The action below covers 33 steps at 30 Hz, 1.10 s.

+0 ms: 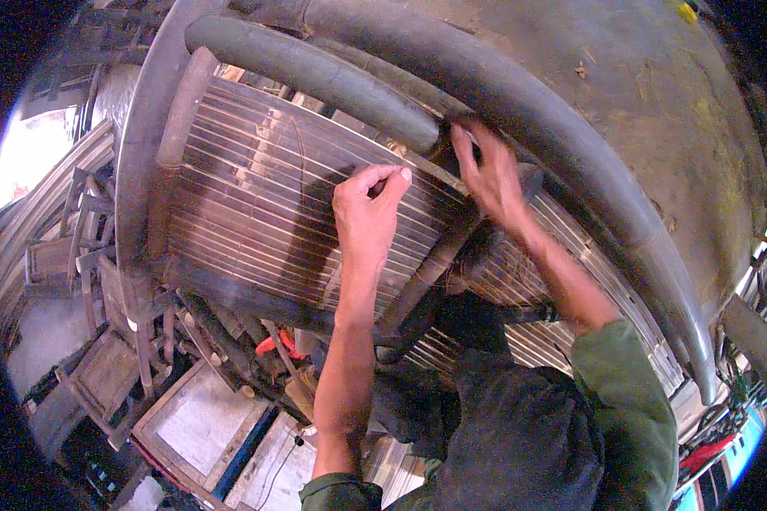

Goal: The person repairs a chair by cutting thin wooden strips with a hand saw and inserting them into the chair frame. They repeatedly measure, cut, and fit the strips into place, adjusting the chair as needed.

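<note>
Over the slatted bamboo seat [256, 192], my left hand [368, 204] is closed, thumb and forefinger pressed together. Whatever lies in that pinch is too small to make out. A thin curved strand [301, 140] hangs over the slats to its left. My right hand [496, 175] is at the right end of a thick dark bamboo pole [315, 77]. Its fingers are bent toward the joint there, slightly blurred, and their tips are partly lost in shadow. A pale bit of strip [397, 152] shows at the pole's underside between the hands.
A long curved bamboo rail [520, 94] runs beyond the right hand, beside a large brown surface [648, 111]. Wooden frames [106, 375] and a pale-topped box [200, 417] stand at lower left. Something red [279, 342] lies under the seat's near edge.
</note>
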{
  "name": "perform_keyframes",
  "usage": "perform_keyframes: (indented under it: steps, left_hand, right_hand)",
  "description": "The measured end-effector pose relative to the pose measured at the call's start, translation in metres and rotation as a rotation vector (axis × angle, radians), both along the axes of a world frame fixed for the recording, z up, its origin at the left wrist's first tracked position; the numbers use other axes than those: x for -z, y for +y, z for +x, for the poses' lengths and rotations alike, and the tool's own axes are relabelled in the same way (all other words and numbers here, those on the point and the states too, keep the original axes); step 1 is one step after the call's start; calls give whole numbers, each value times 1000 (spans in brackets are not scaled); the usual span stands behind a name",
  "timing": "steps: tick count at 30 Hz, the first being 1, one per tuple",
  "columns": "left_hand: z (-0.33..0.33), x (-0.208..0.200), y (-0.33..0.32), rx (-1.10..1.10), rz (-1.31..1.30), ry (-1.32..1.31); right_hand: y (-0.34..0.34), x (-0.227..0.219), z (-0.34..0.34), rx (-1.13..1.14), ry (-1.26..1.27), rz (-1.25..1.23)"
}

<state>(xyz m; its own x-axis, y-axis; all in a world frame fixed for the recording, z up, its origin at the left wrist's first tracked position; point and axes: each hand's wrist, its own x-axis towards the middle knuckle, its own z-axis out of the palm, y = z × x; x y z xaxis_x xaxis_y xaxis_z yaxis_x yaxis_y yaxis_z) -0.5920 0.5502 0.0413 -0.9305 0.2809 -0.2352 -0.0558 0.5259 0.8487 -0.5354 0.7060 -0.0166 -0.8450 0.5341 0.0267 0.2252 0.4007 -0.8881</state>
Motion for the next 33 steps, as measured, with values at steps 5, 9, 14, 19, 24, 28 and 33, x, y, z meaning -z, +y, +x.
perform_keyframes:
  steps: [5, 9, 14, 19, 24, 28, 33]
  left_hand:
    - [19, 0, 1, -128, 252, -333]
    - [22, 2, -8, -137, 295, -383]
    - [26, 10, -12, -101, 355, -306]
    - [29, 14, -13, -69, 337, -289]
    - [30, 20, -14, -46, 385, -272]
    - [31, 11, -9, -37, 269, -238]
    - [31, 20, -14, -47, 313, -189]
  right_hand:
    - [-30, -2, 59, -74, 186, -89]
    - [-56, 0, 46, -29, 146, -328]
    - [-60, 0, 32, -13, 28, -516]
    - [-59, -3, 31, 42, 80, -506]
    - [-56, 5, 26, -42, 44, -616]
    - [-55, 10, 23, -13, 53, -869]
    - [-56, 5, 21, 45, 51, -1017]
